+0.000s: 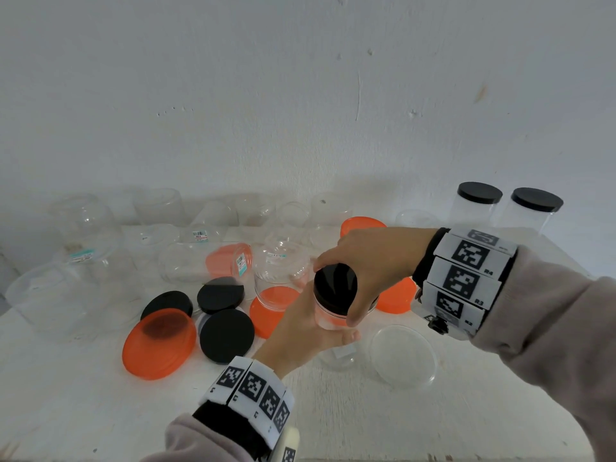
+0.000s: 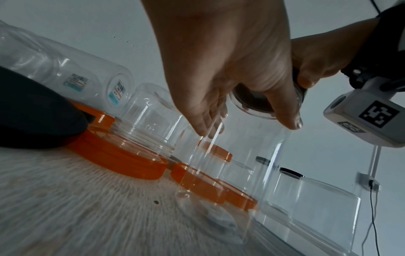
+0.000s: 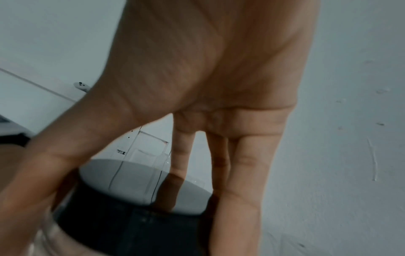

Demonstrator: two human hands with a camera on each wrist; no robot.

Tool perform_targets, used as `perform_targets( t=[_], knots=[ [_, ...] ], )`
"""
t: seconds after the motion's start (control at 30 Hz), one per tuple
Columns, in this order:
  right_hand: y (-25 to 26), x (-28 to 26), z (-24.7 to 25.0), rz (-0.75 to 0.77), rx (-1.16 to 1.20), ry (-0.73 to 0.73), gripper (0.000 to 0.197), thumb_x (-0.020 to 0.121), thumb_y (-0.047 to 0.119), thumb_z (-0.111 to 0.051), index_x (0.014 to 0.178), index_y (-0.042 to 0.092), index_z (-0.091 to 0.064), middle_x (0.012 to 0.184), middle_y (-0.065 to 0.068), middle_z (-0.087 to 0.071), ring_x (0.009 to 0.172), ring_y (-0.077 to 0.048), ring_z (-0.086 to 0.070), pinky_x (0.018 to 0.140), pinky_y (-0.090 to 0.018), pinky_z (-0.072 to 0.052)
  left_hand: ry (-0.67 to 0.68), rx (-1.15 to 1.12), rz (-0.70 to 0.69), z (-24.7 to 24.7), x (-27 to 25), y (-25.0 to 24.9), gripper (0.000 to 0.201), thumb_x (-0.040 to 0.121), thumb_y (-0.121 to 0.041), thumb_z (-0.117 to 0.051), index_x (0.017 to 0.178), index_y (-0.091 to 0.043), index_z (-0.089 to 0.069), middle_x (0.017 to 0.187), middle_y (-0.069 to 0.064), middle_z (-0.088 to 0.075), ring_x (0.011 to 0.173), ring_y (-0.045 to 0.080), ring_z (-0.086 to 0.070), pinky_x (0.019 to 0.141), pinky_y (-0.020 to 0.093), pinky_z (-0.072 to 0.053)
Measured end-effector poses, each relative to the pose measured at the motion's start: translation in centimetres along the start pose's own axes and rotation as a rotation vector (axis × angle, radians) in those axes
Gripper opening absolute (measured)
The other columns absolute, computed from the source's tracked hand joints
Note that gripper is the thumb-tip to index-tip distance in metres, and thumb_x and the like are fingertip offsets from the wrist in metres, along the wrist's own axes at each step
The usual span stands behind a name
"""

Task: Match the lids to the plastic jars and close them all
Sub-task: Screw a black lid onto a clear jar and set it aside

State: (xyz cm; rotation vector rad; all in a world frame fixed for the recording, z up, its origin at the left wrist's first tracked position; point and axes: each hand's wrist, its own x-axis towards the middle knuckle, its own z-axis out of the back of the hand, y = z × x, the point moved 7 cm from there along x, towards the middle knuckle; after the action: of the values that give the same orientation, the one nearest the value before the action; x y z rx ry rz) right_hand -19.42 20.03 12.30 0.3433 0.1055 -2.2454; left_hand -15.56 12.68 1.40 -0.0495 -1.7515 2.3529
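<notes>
The left hand [image 1: 301, 328] wraps around a clear jar [image 1: 328, 316], held up over the counter [image 1: 366, 411]. The right hand [image 1: 370, 261] grips the black lid [image 1: 333, 288] on top. If the lid goes on crooked, it could jam or the jar could slip.

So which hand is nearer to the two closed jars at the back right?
The right hand. It grips the black lid just in front-left of those jars; the left hand holds the jar's body lower, nearer the person.
</notes>
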Motion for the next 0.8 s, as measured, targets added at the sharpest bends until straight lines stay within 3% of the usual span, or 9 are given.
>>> perform_targets(
  t=[0.27, 0.4, 0.47, 0.6, 0.8],
  knots=[
    [-0.2, 0.0, -0.3, -0.004, 0.010, -0.039, 0.072, 0.063, 0.064, -0.076, 0.126, 0.040, -0.052, 0.079, 0.023, -0.041, 0.091, -0.010, -0.048, 0.064, -0.023, -0.037, -0.070, -0.019, -0.036, 0.0, -0.3, -0.3, 0.075, 0.069, -0.023, -0.086, 0.121, -0.050, -0.040, 0.115, -0.037, -0.055, 0.109, -0.016, -0.050, 0.080, -0.002, -0.038],
    [-0.6, -0.2, -0.9, -0.021, 0.018, 0.038, 0.085, 0.070, 0.059, -0.074, 0.143, 0.045, -0.032, 0.102, 0.015, -0.040, 0.102, -0.010, -0.042, 0.075, -0.025, -0.038, -0.067, -0.023, -0.052, -0.1, -0.5, -0.4, 0.074, 0.070, -0.023, -0.085, 0.123, -0.048, -0.040, 0.116, -0.036, -0.055, 0.111, -0.016, -0.050, 0.081, -0.002, -0.038],
    [-0.3, -0.3, -0.9, 0.015, 0.022, 0.036, 0.082, 0.073, 0.055, -0.074, 0.143, 0.046, -0.032, 0.109, 0.012, -0.040, 0.104, -0.010, -0.042, 0.077, -0.024, -0.038, -0.069, -0.025, -0.052, -0.1, -0.5, -0.3, 0.074, 0.070, -0.023, -0.085, 0.124, -0.047, -0.040, 0.117, -0.035, -0.056, 0.112, -0.014, -0.050, 0.082, -0.002, -0.038],
    [0.0, -0.1, -0.3, 0.058, -0.017, -0.044, 0.076, 0.071, 0.054, -0.075, 0.139, 0.047, -0.041, 0.088, 0.019, -0.037, 0.089, -0.002, -0.037, 0.063, -0.016, -0.028, -0.088, 0.001, -0.046, 0.0, -0.5, -0.2, 0.073, 0.070, -0.023, -0.085, 0.120, -0.050, -0.040, 0.114, -0.039, -0.054, 0.109, -0.017, -0.050, 0.080, -0.002, -0.038],
    [0.1, -0.2, -0.2, 0.076, -0.017, -0.097, 0.073, 0.069, 0.056, -0.075, 0.136, 0.046, -0.047, 0.081, 0.024, -0.036, 0.077, 0.017, -0.033, 0.059, -0.015, -0.024, -0.127, 0.015, -0.038, -0.1, -0.5, -0.1, 0.074, 0.068, -0.023, -0.086, 0.119, -0.050, -0.041, 0.114, -0.038, -0.055, 0.108, -0.017, -0.050, 0.080, -0.002, -0.038]
  ],
)
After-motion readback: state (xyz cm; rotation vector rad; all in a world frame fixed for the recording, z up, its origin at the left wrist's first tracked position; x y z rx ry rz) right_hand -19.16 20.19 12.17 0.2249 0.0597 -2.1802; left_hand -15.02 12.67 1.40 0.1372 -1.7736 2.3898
